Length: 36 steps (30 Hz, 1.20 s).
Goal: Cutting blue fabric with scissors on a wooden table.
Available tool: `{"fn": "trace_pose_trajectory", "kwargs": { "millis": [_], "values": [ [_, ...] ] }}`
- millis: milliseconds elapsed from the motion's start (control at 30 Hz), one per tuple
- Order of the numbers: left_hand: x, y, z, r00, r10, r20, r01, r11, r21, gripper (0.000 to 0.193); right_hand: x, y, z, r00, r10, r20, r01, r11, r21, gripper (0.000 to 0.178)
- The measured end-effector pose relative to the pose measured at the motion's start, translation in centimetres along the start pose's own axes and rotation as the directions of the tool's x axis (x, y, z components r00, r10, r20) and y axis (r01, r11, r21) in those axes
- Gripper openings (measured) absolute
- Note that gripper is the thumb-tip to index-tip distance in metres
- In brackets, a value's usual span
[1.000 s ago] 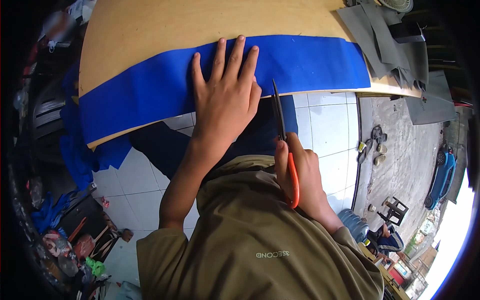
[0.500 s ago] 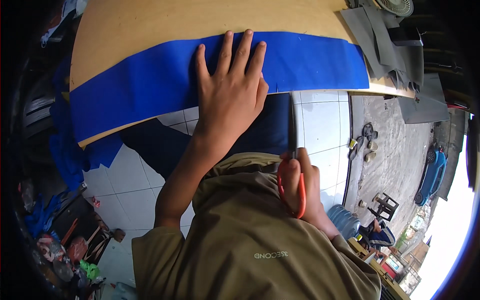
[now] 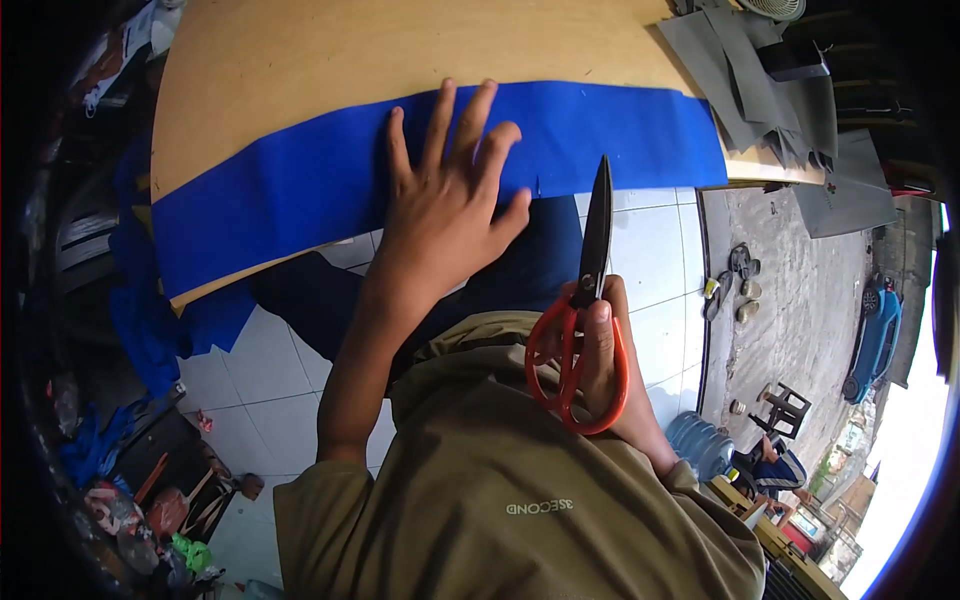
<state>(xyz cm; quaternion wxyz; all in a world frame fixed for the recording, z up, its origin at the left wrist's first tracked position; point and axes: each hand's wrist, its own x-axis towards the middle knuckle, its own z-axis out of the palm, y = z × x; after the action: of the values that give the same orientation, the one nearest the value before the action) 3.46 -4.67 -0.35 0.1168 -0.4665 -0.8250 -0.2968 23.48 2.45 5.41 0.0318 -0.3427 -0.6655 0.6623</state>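
A long strip of blue fabric lies along the near edge of a wooden table. Spread over its middle is my left hand, fingers apart, the thumb by the fabric's near edge. A small notch or mark shows in that edge just right of the thumb. In my right hand is a pair of scissors with orange-red handles and dark blades. The blades are closed and point away from me, their tip overlapping the fabric's near edge in view.
Grey sheets of material are piled at the table's far right corner, near a fan. More blue cloth hangs at the left. White floor tiles lie below; a large water bottle stands at the lower right.
The scissors have turned so their flat side and both handle loops show, with the blades higher over the fabric. My left thumb and index finger have spread and lifted somewhat.
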Motion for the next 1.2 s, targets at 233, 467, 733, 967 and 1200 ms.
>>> {"fn": "trace_pose_trajectory", "kwargs": {
  "millis": [233,467,733,967,1200],
  "values": [
    [0.5,-0.2,-2.0,0.96,0.073,0.27,-0.076,0.997,0.002,0.039,0.1,-0.8,-0.2,1.0,0.029,0.012,-0.03,0.992,0.126,0.048],
    [0.7,-0.1,-1.7,0.971,0.04,0.236,-0.038,0.999,-0.013,0.014,0.4,0.2,-0.6,0.999,0.037,0.034,-0.038,0.998,0.041,0.044],
    [0.6,-0.1,-0.9,0.981,0.006,0.196,-0.013,0.999,0.037,0.017,0.7,-1.0,-1.5,0.991,0.06,0.118,-0.08,0.982,0.169,0.042],
    [0.8,0.5,-0.3,0.999,-0.019,0.037,0.018,0.999,0.051,0.012,0.9,0.7,-1.5,0.981,-0.07,0.182,0.038,0.984,0.174,0.078],
    [0.3,0.0,0.1,0.993,0.032,-0.117,-0.042,0.996,-0.079,0.026,1.3,-1.2,-0.9,0.981,-0.153,0.115,0.186,0.904,-0.384,0.044]
  ]
}}
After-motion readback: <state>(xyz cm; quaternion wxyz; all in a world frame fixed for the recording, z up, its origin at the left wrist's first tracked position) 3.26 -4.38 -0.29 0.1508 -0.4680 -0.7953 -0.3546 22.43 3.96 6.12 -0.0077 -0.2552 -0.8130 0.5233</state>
